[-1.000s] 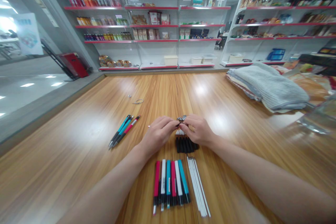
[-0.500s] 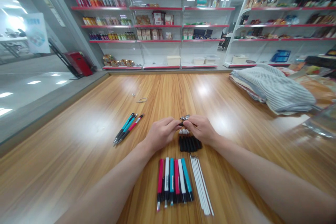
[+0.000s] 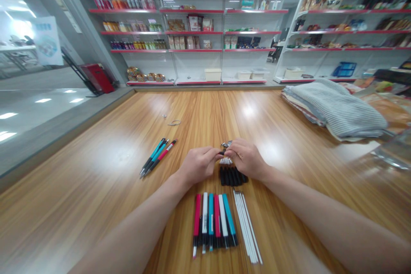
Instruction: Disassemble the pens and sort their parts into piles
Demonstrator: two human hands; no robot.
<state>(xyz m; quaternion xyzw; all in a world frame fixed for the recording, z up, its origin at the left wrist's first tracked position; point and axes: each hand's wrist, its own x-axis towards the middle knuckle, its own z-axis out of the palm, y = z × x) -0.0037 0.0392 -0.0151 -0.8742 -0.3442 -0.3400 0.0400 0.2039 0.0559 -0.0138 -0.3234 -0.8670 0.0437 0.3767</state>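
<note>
My left hand (image 3: 198,164) and my right hand (image 3: 246,158) meet fingertip to fingertip over the middle of the table. Pinched between them is a small black pen part (image 3: 221,153), mostly covered by the fingers. Just beyond lie several silver pen tips (image 3: 224,144), partly hidden by my right hand. Small white pen parts (image 3: 226,161) and a row of black rubber grips (image 3: 231,176) lie below the fingers. Closer to me are several pink, white and blue pen barrels (image 3: 211,218), with white ink refills (image 3: 246,227) side by side to their right.
Blue and red pens (image 3: 158,158) lie together on the left of the wooden table (image 3: 105,188). Farther back are a thin ring (image 3: 174,123) and a tiny metal piece (image 3: 164,116). Folded cloths (image 3: 337,109) occupy the right side. Stocked shelves (image 3: 192,49) stand behind the table.
Both hands stay in the same place with the black part between them. The fingers of my right hand have shifted slightly around it. The whole view has moved a little.
</note>
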